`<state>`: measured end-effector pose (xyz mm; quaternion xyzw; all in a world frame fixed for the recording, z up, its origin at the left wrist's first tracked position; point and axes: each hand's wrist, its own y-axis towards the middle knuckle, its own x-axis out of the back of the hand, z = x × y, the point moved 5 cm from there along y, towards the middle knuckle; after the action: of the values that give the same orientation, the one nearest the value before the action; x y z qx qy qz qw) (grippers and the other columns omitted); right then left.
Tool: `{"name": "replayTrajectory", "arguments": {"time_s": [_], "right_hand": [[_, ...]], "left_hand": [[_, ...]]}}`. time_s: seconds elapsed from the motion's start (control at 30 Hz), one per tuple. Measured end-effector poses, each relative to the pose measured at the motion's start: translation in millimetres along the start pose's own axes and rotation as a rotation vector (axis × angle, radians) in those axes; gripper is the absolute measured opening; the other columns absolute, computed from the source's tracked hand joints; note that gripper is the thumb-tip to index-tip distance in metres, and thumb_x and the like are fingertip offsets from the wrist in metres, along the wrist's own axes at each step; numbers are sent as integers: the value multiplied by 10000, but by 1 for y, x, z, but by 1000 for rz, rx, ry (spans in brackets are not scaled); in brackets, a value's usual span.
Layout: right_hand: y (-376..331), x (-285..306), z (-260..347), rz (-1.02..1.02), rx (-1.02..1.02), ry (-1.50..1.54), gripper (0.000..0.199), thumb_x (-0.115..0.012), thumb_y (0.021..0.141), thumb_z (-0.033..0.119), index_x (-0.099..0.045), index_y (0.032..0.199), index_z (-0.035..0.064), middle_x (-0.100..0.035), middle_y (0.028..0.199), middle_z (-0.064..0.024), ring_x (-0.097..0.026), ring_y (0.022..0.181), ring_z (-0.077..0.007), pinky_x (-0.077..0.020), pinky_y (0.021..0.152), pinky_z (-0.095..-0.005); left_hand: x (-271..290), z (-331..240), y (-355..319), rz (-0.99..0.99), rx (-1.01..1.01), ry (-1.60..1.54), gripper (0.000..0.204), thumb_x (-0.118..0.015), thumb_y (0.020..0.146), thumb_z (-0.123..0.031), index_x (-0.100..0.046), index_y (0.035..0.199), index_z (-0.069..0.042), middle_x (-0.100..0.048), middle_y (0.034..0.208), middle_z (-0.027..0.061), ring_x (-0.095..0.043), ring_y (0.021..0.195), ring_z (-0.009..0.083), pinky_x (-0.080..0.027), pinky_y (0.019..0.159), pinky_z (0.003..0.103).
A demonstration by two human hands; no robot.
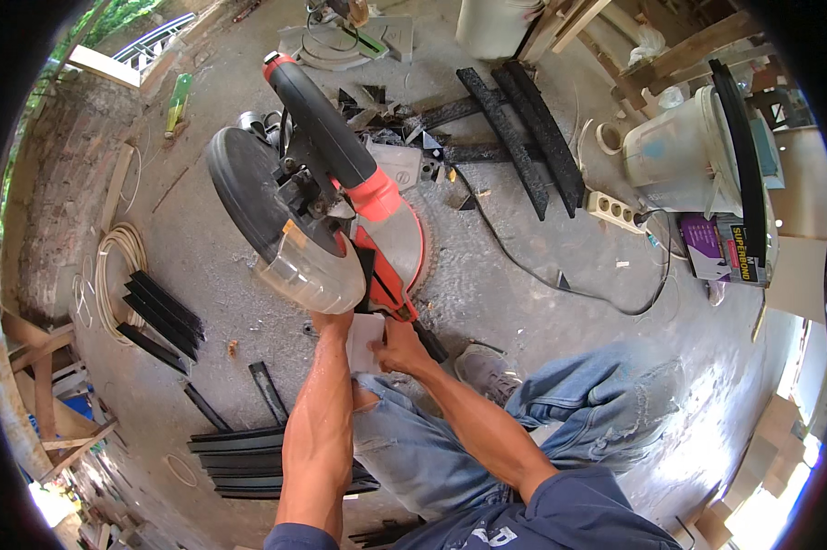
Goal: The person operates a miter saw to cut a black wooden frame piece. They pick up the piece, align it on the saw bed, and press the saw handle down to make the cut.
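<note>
A mitre saw (326, 119) with a black and red handle stands on the floor in front of me, its head raised. Below its clear blade guard (317, 270) is my left hand (332, 320), whose fingers the guard hides. Between my hands lies a white flat piece (366, 337) at the saw's front edge. My right hand (401, 348) is closed at that piece's right side, with the thumb against it. Close by, a black lever (431, 342) sticks out from the red saw table (386, 280). A dark strip stands against the saw near the blade guard.
Black strips lie in piles at left (161, 316) and near left (239, 463); longer black lengths (523, 137) lie beyond the saw. A power strip (615, 212) and cable lie right, beside a white bucket (674, 151). Black offcuts litter the floor behind the saw.
</note>
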<state>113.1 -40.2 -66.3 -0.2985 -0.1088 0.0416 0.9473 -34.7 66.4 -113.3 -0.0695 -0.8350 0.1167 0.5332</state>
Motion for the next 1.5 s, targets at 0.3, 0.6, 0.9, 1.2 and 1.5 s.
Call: {"name": "replayTrajectory", "arguments": {"time_s": [0.3, 0.6, 0.9, 1.2, 1.5], "right_hand": [[10, 8, 3, -139, 270, -50, 359, -798, 717, 212, -679, 901, -73, -703, 761, -188, -708, 638, -272, -531, 616, -402], [20, 12, -4, 179, 26, -74, 462, -833, 685, 255, -677, 987, -59, -695, 709, -158, -712, 610, -258, -548, 604, -383], [30, 12, -17, 384, -8, 253, 376, -823, 761, 132, -676, 1065, -34, -715, 730, -97, -703, 592, -198, -564, 571, -306], [51, 82, 30, 250, -75, 289, 286, -825, 776, 172, -692, 919, -38, -718, 733, -107, -684, 649, -145, -553, 581, -280], [63, 55, 2, 422, -68, 103, 167, -748, 765, 82, -742, 868, -49, -722, 710, -91, -666, 652, -127, -536, 595, -316]], "left_hand": [[59, -61, -31, -6, 495, -98, 655, -724, 822, -573, -652, 1281, -111, -665, 1252, 207, -603, 1192, 431, -482, 992, 517], [69, -77, -58, -29, 461, 51, 619, -711, 808, -604, -717, 1175, -104, -703, 1137, 222, -666, 1071, 420, -527, 904, 513], [38, -60, -56, -171, 290, -20, 595, -758, 767, -391, -540, 1144, 14, -672, 1056, 195, -658, 992, 411, -502, 874, 489], [35, -55, -55, -105, 409, -6, 473, -644, 873, -414, -555, 1079, 2, -662, 1036, 198, -653, 960, 373, -487, 881, 459], [39, -61, -56, -213, 387, 78, 499, -596, 891, -487, -590, 1058, -17, -662, 998, 173, -647, 963, 340, -467, 870, 439]]}}
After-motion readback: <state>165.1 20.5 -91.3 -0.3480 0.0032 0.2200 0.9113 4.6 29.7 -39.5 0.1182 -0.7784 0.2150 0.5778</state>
